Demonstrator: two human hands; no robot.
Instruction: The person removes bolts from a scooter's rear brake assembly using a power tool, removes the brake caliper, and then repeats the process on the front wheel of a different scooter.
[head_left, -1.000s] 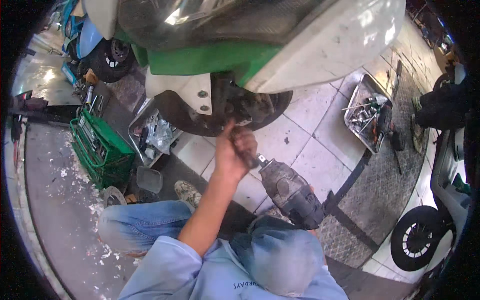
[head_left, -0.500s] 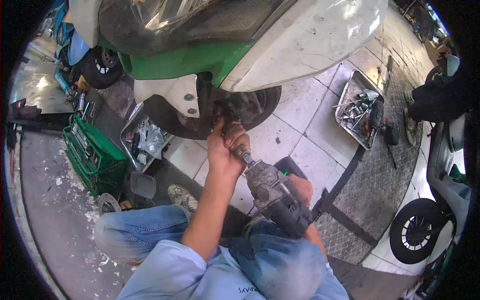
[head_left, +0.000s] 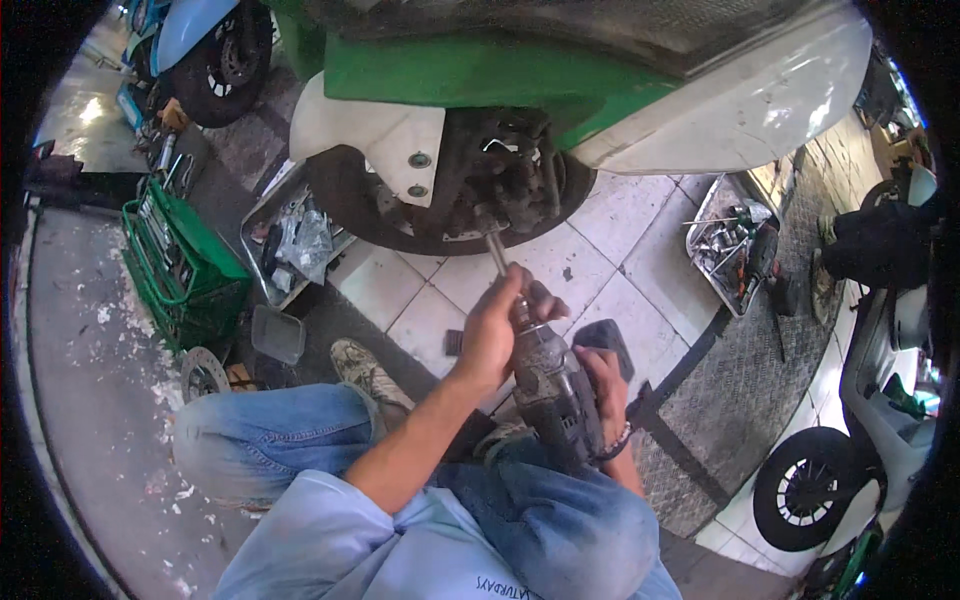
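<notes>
A dark power wrench (head_left: 552, 375) sits in a person's two bare hands, below a white-and-green vehicle (head_left: 480, 80). The left hand (head_left: 500, 325) curls around its nose; the right hand (head_left: 603, 385) wraps its handle. A metal shaft (head_left: 498, 254) points up at the wheel (head_left: 333, 200) — contact is unclear. A green toolbox (head_left: 205, 290) stands left, a tool-filled tray (head_left: 712, 277) right.
</notes>
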